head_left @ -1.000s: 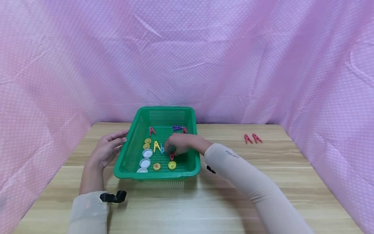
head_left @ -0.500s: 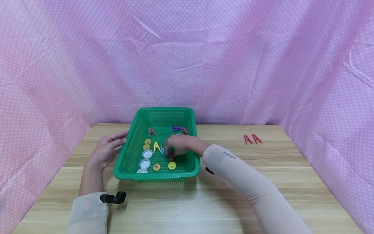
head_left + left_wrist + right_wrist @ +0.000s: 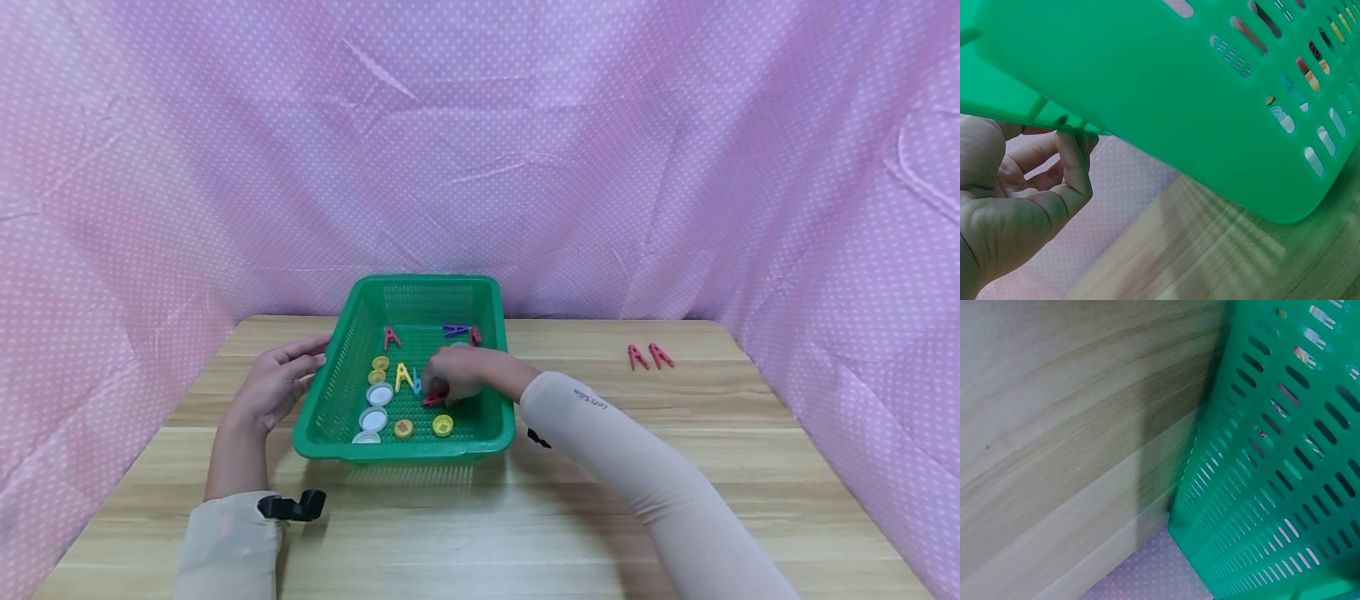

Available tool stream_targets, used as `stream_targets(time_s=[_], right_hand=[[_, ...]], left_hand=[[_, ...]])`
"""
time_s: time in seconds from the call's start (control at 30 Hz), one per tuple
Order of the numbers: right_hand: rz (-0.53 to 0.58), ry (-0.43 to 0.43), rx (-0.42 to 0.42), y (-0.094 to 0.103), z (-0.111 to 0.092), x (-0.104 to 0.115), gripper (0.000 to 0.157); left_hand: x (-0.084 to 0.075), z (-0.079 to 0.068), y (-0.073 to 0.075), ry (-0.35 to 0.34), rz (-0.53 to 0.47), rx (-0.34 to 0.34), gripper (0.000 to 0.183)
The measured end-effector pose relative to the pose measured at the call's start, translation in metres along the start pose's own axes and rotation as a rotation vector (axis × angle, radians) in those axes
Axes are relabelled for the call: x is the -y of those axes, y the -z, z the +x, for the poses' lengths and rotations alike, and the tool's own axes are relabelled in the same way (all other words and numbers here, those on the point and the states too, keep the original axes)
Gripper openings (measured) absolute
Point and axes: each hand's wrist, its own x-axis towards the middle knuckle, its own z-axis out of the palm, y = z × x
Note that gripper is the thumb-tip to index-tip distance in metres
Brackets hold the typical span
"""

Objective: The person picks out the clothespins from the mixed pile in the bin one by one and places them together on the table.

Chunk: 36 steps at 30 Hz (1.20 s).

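Note:
A green plastic basket (image 3: 403, 451) stands on the table. My left hand (image 3: 279, 385) is at its left side; in the left wrist view the bent fingers and thumb (image 3: 1075, 165) pinch the lip under the rim. My right hand (image 3: 459, 371) reaches over the right wall into the basket, fingers curled down at a red clothespin (image 3: 433, 401), partly hidden under them. Just left of those fingers lie a blue clothespin (image 3: 417, 383) and a yellow clothespin (image 3: 403, 376). In the right wrist view the slotted wall (image 3: 1285, 444) hides the hand.
Inside the basket are white round caps (image 3: 372, 419), small yellow caps (image 3: 442, 426), a tan cap (image 3: 403, 429), a purple clothespin (image 3: 454, 331) and other red clothespins (image 3: 392, 337). Two red clothespins (image 3: 648, 357) lie on the wooden table (image 3: 600, 467) at right. A pink dotted cloth (image 3: 480, 167) hangs behind.
The red clothespin at my right fingers has turned from pointing toward me to lying sideways. The dark green bit seen above it no longer shows. My left hand stays at the rim.

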Motion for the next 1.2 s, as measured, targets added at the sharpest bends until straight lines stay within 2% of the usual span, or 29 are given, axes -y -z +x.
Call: stream_targets(time_s=[0.13,0.3,0.9,1.2], right_hand=[[0.002,0.001,0.019,-0.0006,-0.0003,-0.0001,0.033],[0.002,0.0,0.023,0.0004,-0.0017,0.0016,0.032],[0.028,-0.019,-0.003,0.0021,-0.0042,0.0035,0.034],[0.007,0.011,-0.032,0.0018,-0.0038,0.0003,0.037]], left_hand=[[0.0002,0.0012,-0.0015,0.002,0.012,-0.005,0.049],[-0.0004,0.0007,-0.0009,0.001,0.015,-0.004,0.052],[0.0038,-0.0003,0.0017,-0.02,0.004,0.01,0.045],[0.0032,-0.0003,-0.0015,-0.028,-0.007,0.005,0.045]])
